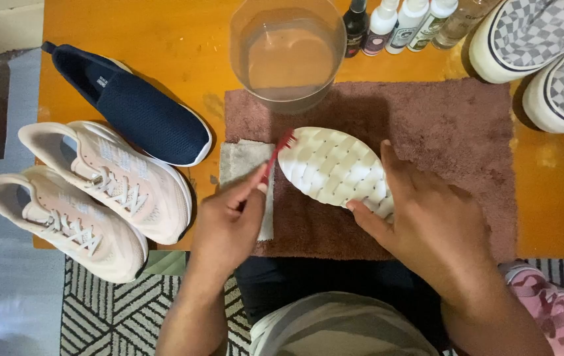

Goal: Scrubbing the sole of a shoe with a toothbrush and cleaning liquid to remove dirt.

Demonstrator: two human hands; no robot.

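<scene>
I sit at a glossy orange wooden table (163, 39); beneath me lies a black-and-white geometric patterned rug (104, 310), with pale grey floor (5, 290) to my left.

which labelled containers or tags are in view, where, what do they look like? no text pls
Dark bottle: table's far edge, right of the clear bowl; black, with a pale label.
White bottles: two side by side, right of the dark one; white labels with dark bands.
Clear bottle: next right, beside the checkered shoes; see-through.
Insole tag: inside the navy slip-on, far left; small pale print.
No screens or signs.
</scene>
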